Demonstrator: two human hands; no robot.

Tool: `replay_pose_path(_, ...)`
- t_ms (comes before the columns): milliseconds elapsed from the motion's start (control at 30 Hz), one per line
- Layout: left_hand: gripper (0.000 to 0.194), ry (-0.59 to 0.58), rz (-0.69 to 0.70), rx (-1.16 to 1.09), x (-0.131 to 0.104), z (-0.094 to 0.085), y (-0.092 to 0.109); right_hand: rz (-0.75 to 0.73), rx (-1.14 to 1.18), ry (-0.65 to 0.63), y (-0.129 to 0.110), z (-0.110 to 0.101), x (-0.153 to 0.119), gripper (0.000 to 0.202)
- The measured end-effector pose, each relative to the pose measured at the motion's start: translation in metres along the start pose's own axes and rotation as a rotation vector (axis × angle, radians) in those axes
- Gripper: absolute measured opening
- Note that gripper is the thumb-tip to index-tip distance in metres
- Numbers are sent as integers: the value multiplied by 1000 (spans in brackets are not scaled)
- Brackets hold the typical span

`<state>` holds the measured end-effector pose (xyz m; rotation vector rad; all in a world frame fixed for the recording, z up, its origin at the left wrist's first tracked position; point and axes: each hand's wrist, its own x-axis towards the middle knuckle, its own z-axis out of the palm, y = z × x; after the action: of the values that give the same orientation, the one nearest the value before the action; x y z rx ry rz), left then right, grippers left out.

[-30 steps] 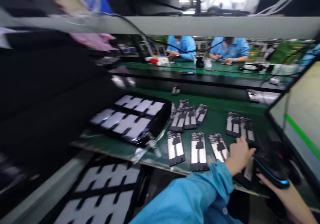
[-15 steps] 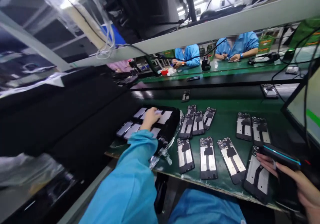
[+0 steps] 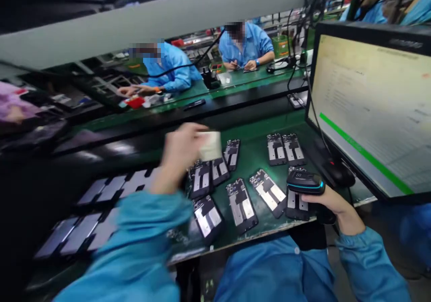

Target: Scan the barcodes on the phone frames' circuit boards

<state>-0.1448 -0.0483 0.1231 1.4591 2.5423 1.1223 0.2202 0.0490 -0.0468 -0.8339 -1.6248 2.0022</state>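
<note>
My left hand (image 3: 182,151) is raised over the bench and pinches a pale, flat rectangular piece (image 3: 210,146), blurred by motion. Beneath it lie several opened phone bodies, one of them a phone body (image 3: 201,179) partly behind the piece. My right hand (image 3: 328,199) grips a black handheld scanner (image 3: 305,181) with a lit blue strip, held above a phone body (image 3: 297,207) at the front edge. A green glow falls on the neighbouring phone body (image 3: 268,192). At the left, a black tray (image 3: 84,210) holds silver-grey flat pieces in two rows.
A monitor (image 3: 367,113) stands at the right, with a black object (image 3: 336,172) and cables before it. A grey beam (image 3: 151,19) crosses above the bench. People in blue work at a green bench opposite.
My left hand has lifted from the tray and moved right with a pale piece. The view has turned right, bringing the monitor in. My right hand still grips the scanner.
</note>
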Motion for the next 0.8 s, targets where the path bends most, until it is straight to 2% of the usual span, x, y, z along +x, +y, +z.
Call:
replay_pose_path(100, 22, -216, 137, -67, -26, 100, 21, -44, 21, -5, -2, 4, 0, 58)
replay_pose_path(167, 25, -273, 211, -129, -42, 147, 20, -62, 47, -31, -5, 7, 0, 59)
replay_pose_path(200, 27, -278, 224, -151, -47, 162, 18, -64, 60, -38, -7, 9, 0, 59)
replay_pose_path(267, 29, -274, 214, -178, -52, 174, 11, -70, 83, -40, -11, 11, 0, 59)
replay_pose_path(400, 30, -283, 189, -197, -43, 164, 4, -72, 113, -60, -13, 11, 0, 57)
replay_pose_path(533, 31, -311, 128, -304, -43, 161, 4, -48, 213, -16, -8, 0, 4, 52)
replay_pose_path(633, 33, -489, 57, -511, -65, 179, 12, -30, 311, 50, -2, -15, 10, 41)
replay_pose_path(700, 30, -611, 73, -549, -88, 197, 21, -15, 352, 73, 2, -23, 14, 38)
replay_pose_path(800, 23, -667, 161, -529, -119, 215, 33, 18, 393, 102, 5, -27, 17, 37)
